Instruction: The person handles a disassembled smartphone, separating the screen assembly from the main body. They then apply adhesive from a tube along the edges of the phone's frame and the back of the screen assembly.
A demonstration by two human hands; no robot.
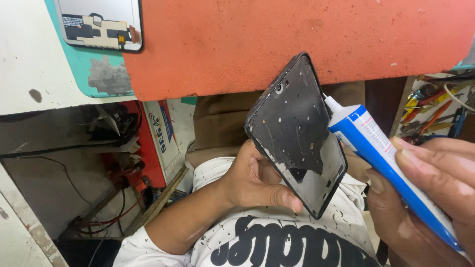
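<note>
Below the orange table edge, L hand grips a black phone frame, thumb along its lower edge, fingers behind it; frame tilted, inner face w/ grey glue residue toward camera. R hand, right of the frame, fingers wrapped round a blue-white glue tube; nozzle tip touching frame's right edge near its top. Another phone panel lies on the table, far upper left of frame. Tools right of it, behind the tube.

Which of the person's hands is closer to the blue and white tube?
Right. The right hand grips the blue and white tube; the left hand holds the black phone frame beside it, apart from the tube.
</note>
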